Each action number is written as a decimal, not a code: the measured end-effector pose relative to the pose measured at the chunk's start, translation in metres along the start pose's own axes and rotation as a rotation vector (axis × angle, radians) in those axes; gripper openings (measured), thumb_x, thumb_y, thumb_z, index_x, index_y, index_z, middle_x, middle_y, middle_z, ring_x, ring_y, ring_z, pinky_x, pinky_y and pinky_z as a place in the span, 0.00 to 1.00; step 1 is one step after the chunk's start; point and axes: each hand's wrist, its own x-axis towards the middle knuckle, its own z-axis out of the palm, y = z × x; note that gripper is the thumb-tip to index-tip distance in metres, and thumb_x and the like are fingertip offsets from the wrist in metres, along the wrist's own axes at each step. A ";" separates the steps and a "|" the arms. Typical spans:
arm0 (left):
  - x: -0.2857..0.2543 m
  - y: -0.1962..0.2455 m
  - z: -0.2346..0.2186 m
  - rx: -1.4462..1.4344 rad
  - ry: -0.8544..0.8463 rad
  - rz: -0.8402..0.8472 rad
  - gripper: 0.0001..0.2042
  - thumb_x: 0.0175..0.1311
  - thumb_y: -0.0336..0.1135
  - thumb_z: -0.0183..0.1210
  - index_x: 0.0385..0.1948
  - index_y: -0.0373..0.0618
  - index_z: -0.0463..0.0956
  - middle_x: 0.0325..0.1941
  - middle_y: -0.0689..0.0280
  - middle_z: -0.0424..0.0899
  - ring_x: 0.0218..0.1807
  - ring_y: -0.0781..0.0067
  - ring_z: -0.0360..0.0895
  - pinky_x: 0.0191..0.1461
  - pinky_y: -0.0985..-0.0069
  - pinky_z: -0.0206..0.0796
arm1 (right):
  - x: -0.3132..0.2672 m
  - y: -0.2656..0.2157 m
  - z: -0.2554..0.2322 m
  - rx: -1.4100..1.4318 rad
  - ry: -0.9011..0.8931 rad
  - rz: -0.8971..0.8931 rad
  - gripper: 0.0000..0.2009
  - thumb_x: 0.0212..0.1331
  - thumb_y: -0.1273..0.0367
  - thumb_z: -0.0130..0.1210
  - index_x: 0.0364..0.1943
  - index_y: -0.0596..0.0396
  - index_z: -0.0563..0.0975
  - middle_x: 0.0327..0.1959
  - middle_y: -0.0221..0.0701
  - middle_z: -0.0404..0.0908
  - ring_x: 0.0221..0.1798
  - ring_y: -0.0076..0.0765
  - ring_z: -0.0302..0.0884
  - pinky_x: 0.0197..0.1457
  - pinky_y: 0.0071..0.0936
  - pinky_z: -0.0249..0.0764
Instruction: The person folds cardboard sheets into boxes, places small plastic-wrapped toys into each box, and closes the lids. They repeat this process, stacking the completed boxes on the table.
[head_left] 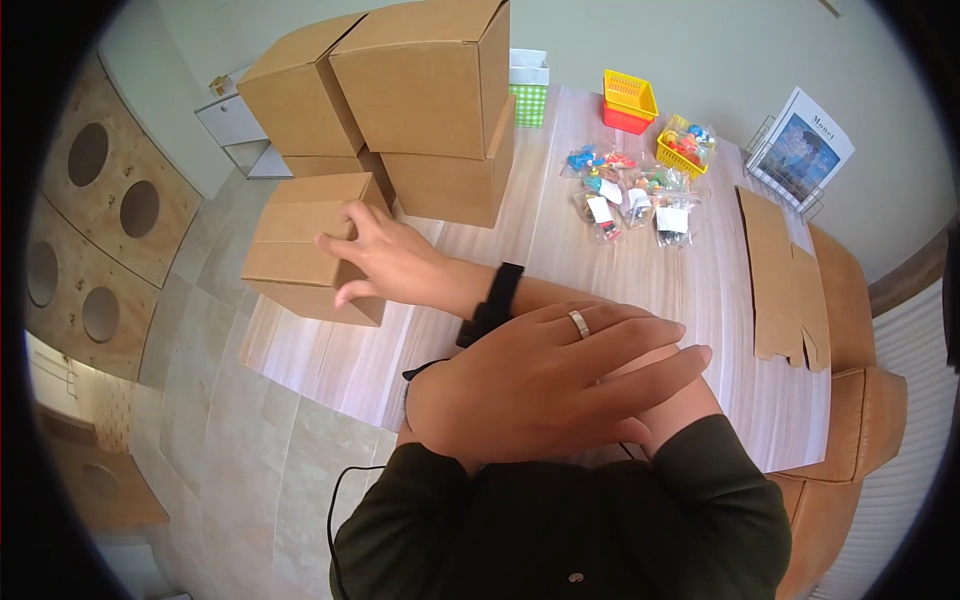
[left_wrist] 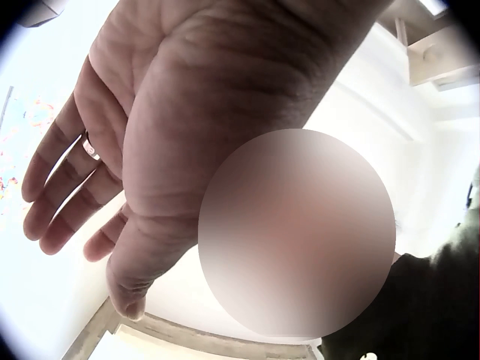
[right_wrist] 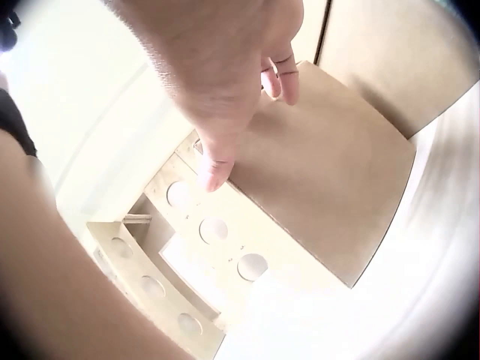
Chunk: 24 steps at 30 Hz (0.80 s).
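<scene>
My right hand [head_left: 385, 255] reaches left across the body to a closed cardboard box [head_left: 300, 225] at the table's left end. Its bent fingers lie over the box's top, with the thumb near the front right edge. In the right wrist view the thumb [right_wrist: 217, 169] shows right at the box's [right_wrist: 322, 165] edge, and two fingertips [right_wrist: 285, 82] show beyond it. My left hand [head_left: 550, 385], with a ring on one finger, crosses over the right forearm in the head view. Its fingers are extended and spread, and the palm [left_wrist: 172, 142] holds nothing.
Larger boxes [head_left: 420, 75] stand stacked behind the small box. Bagged toys [head_left: 630, 195], yellow and red baskets [head_left: 628, 100] and a green checked bin [head_left: 530, 90] are at the back. Flat cardboard [head_left: 785, 280] and a Monet book [head_left: 800, 150] on a rack lie right.
</scene>
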 end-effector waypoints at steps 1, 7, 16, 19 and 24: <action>-0.003 -0.001 -0.002 0.000 -0.007 -0.006 0.33 0.51 0.48 0.64 0.61 0.48 0.68 0.51 0.64 0.77 0.45 0.65 0.79 0.47 0.70 0.72 | 0.009 0.000 0.007 -0.018 -0.016 0.019 0.35 0.45 0.50 0.69 0.58 0.49 0.72 0.56 0.46 0.60 0.60 0.53 0.66 0.56 0.42 0.75; -0.008 -0.003 -0.011 -0.025 -0.053 -0.052 0.33 0.49 0.46 0.67 0.60 0.46 0.69 0.52 0.62 0.78 0.47 0.62 0.79 0.47 0.70 0.71 | 0.033 0.001 0.028 -0.021 -0.053 0.012 0.40 0.45 0.55 0.70 0.64 0.50 0.66 0.60 0.48 0.58 0.59 0.55 0.68 0.58 0.43 0.74; 0.008 -0.002 -0.015 -0.116 -0.135 -0.097 0.32 0.44 0.35 0.72 0.55 0.39 0.73 0.52 0.55 0.79 0.50 0.53 0.78 0.52 0.64 0.71 | -0.064 0.050 -0.022 -0.088 -0.002 0.013 0.39 0.51 0.67 0.66 0.68 0.52 0.59 0.71 0.52 0.48 0.63 0.62 0.64 0.62 0.48 0.70; 0.014 -0.003 -0.010 -0.077 -0.169 -0.084 0.32 0.45 0.35 0.72 0.56 0.38 0.72 0.52 0.54 0.79 0.50 0.52 0.78 0.52 0.63 0.71 | -0.119 0.084 -0.059 -0.095 0.024 0.136 0.32 0.51 0.69 0.65 0.63 0.55 0.66 0.69 0.51 0.55 0.63 0.59 0.65 0.65 0.46 0.66; 0.025 -0.002 0.000 -0.014 -0.263 -0.146 0.34 0.45 0.35 0.72 0.58 0.39 0.70 0.52 0.52 0.78 0.51 0.49 0.76 0.53 0.63 0.70 | -0.220 0.118 -0.136 -0.304 0.136 0.447 0.22 0.51 0.67 0.65 0.52 0.58 0.75 0.62 0.49 0.66 0.62 0.55 0.67 0.65 0.41 0.66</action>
